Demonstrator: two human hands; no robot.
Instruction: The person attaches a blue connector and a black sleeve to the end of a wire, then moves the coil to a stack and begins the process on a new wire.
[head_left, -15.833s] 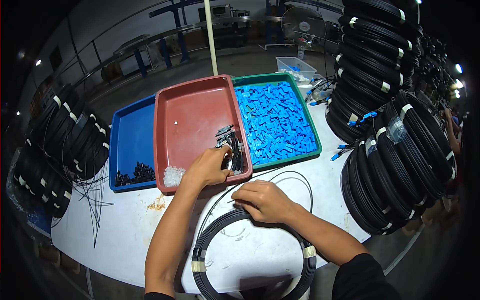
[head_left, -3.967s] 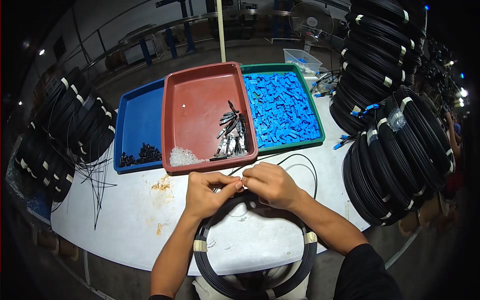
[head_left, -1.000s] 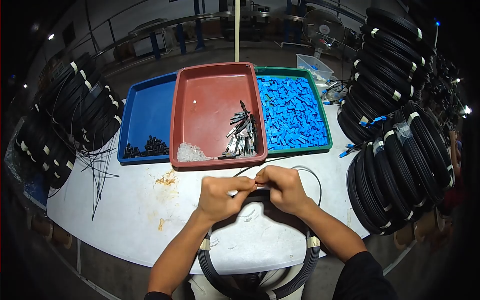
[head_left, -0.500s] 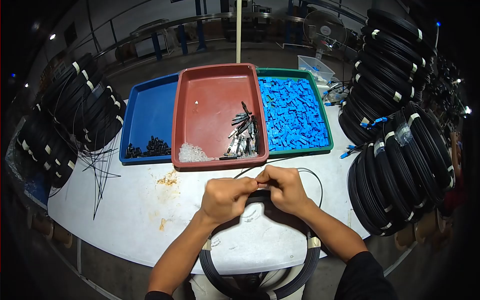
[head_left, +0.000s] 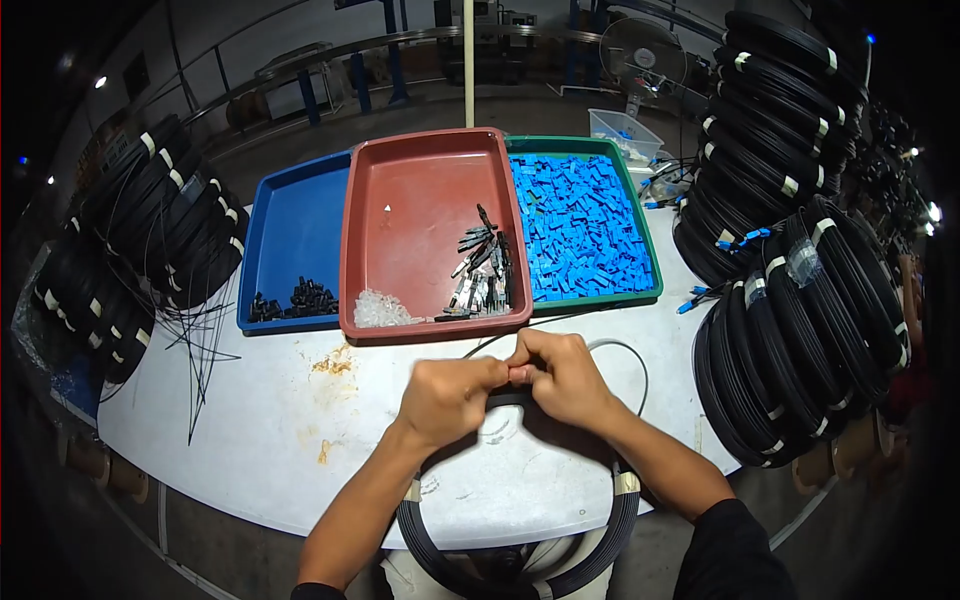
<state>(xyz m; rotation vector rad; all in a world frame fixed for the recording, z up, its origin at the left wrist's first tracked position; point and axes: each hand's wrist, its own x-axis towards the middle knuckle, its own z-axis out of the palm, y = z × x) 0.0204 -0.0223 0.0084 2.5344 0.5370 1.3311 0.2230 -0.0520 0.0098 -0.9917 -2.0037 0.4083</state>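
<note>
My left hand (head_left: 447,398) and my right hand (head_left: 562,378) meet above the table, thumbs and fingertips pinched together. Whatever they grip between the tips is small and hidden by the fingers. Below them lies a coil of black cable (head_left: 622,515), bound with pale tape and overhanging the table's front edge. Its far side passes under both hands. A loose thin cable (head_left: 643,372) loops out beside my right hand and runs behind it.
A red tray (head_left: 420,230) holds clear plastic pieces and black connectors. It sits between a blue tray (head_left: 290,225) with black parts and a green tray (head_left: 655,270) full of blue connectors. Stacked cable coils stand left (head_left: 165,220) and right (head_left: 770,150) on the white table (head_left: 250,420).
The view has shifted slightly. Both hands stay pinched together over the coil, with only a small shift of the fingertips.
</note>
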